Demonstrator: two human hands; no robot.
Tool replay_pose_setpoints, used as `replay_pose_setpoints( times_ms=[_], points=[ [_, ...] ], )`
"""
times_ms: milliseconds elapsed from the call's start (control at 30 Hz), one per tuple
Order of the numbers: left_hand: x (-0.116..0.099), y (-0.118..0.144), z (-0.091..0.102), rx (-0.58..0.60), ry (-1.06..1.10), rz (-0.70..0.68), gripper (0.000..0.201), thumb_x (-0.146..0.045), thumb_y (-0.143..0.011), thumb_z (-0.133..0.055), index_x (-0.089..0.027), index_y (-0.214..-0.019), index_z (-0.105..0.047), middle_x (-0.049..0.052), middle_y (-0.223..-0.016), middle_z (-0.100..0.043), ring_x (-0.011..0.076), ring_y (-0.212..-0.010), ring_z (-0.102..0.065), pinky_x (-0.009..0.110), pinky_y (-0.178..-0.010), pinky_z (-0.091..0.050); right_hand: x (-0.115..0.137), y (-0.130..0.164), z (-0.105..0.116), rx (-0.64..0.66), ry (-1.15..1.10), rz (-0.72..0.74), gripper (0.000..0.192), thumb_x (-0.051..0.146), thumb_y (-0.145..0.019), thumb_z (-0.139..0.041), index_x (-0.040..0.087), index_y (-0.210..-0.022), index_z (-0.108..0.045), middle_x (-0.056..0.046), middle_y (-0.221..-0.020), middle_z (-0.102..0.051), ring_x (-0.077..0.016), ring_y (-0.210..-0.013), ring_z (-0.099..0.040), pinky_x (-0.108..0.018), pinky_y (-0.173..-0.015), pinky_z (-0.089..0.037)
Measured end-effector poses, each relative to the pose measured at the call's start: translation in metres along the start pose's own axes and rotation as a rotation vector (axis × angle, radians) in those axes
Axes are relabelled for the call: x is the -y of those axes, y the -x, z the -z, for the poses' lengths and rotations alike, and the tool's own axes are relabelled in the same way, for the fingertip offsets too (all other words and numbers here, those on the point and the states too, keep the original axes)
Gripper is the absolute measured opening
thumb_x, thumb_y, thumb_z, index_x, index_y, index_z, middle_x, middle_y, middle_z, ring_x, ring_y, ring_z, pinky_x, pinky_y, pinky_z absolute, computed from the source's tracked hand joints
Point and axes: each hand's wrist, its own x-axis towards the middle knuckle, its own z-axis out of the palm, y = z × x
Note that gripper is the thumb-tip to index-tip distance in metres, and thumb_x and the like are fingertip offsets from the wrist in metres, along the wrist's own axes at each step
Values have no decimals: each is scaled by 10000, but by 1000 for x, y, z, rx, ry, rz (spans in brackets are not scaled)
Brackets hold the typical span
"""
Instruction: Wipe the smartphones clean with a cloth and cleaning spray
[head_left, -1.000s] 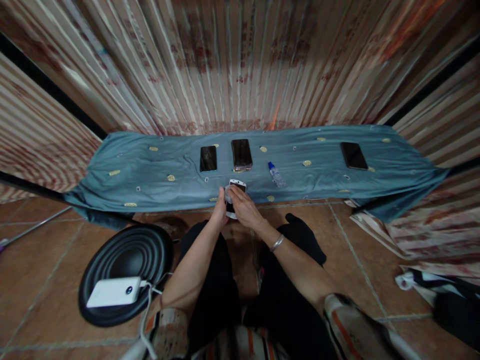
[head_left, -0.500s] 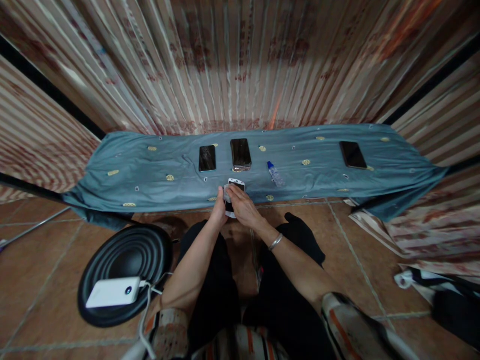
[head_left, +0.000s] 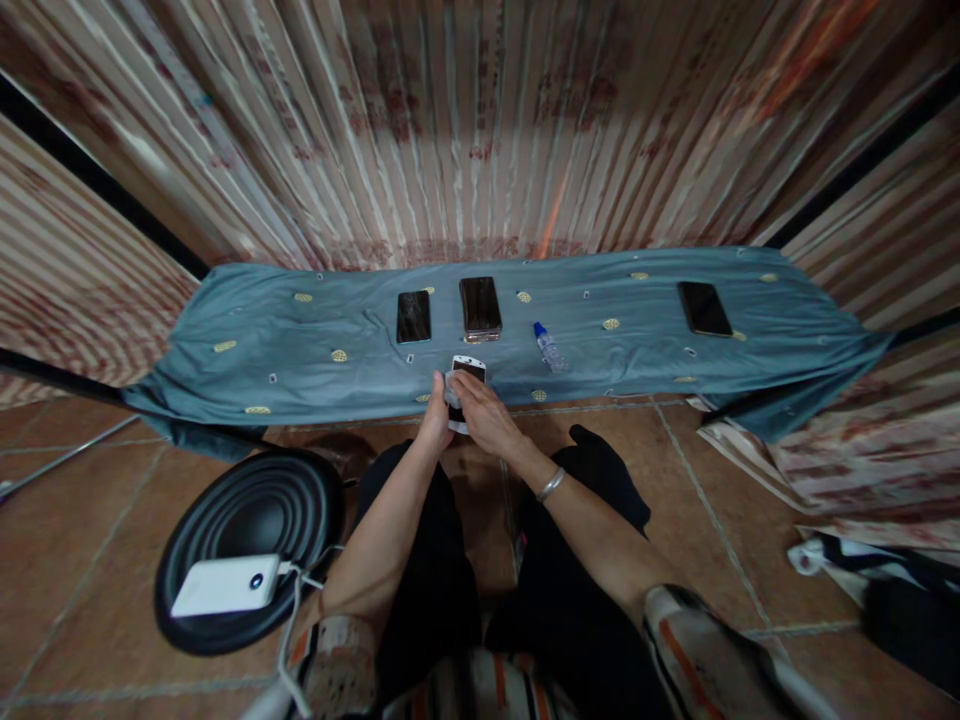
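My left hand (head_left: 435,415) grips a white-framed smartphone (head_left: 469,366) by its left side, near the front edge of the cloth. My right hand (head_left: 484,415) is closed on a pale wad, likely cloth or tissue (head_left: 452,384), and presses it against the dark screen; part of the wad and most of the screen are hidden by the fingers. Just beyond the hands lie a stack of dark phones (head_left: 480,305) and a single dark phone (head_left: 414,317). To the right, a small clear bottle with a blue cap (head_left: 550,348) rests on its side.
A blue-green patterned cloth (head_left: 337,385) covers the bench. Another dark phone (head_left: 705,308) lies at the far right. On the floor, a black ribbed round item (head_left: 315,500) bears a white power bank (head_left: 225,585) with a cable. Striped curtains (head_left: 450,130) hang behind.
Both hands and the phone stay nearly in place. The right hand with the wad has shifted only very slightly on the screen.
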Motion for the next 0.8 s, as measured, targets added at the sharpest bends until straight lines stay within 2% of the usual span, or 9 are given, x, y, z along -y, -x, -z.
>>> replay_pose_setpoints(
  times_ms=[133, 267, 533, 800],
  points=[
    [-3, -1, 1, -22, 7, 33, 506, -645, -865, -501, -180, -800, -690, 95, -911, -767, 264, -1153, -654, 415, -1030, -470, 2, 3, -4, 13, -7, 14, 571, 5, -891, -421, 88, -1455, -447, -198, -1503, -463, -257, -1451, -364, -462, -1200, -336],
    [-7, 0, 3, -44, 9, 84, 541, -662, -872, -477, -173, -736, -665, 93, -863, -760, 256, -1094, -682, 385, -984, -501, 4, 5, -7, 18, -11, 20, 596, -6, -874, -427, 111, -1458, -447, -173, -1501, -472, -243, -1452, -362, -446, -1205, -335],
    [-5, 1, 1, -34, -1, 50, 502, -613, -908, -462, -172, -855, -696, 80, -893, -765, 233, -1106, -678, 361, -1016, -477, 0, 2, -2, 11, 9, 30, 544, 4, -893, -391, 69, -1427, -470, -197, -1488, -480, -246, -1444, -374, -453, -1195, -348],
    [-9, -2, 7, -47, 14, 109, 574, -658, -905, -406, -162, -798, -673, 83, -798, -752, 226, -1008, -711, 349, -931, -523, 8, 7, -5, 26, 2, 43, 560, 10, -888, -386, 84, -1436, -473, -179, -1491, -484, -244, -1443, -376, -436, -1204, -341]
  ],
)
